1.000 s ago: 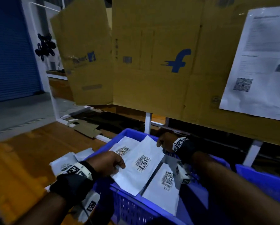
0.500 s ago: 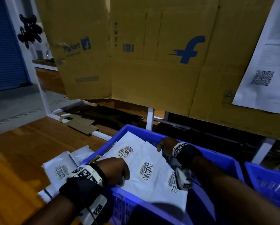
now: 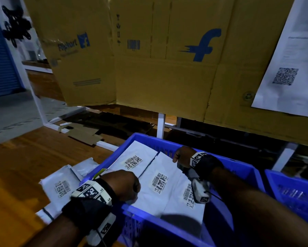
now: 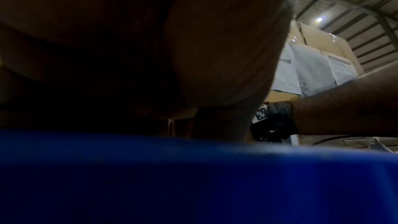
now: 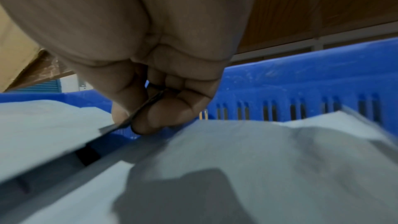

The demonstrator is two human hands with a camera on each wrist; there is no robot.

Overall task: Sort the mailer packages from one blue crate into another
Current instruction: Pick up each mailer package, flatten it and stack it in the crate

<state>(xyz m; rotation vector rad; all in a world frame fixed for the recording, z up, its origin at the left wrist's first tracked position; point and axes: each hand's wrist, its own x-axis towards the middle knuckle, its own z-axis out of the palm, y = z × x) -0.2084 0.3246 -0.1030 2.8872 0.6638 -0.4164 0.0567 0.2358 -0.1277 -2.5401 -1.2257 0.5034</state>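
Both hands held one white mailer (image 3: 160,182) in the blue crate (image 3: 238,168), the right hand (image 3: 182,156) pinching its far corner and the left hand (image 3: 122,186) curled on its near edge, seemingly mid-pickup; next, it needed lifting clear toward the neighbouring crate (image 3: 292,189).

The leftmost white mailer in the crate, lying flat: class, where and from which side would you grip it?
Probably the far edge of the leftmost mailer, from above at the back wall of the crate. It is thin and flat, its right side lies under the middle mailer, and the left hand covers its near end.
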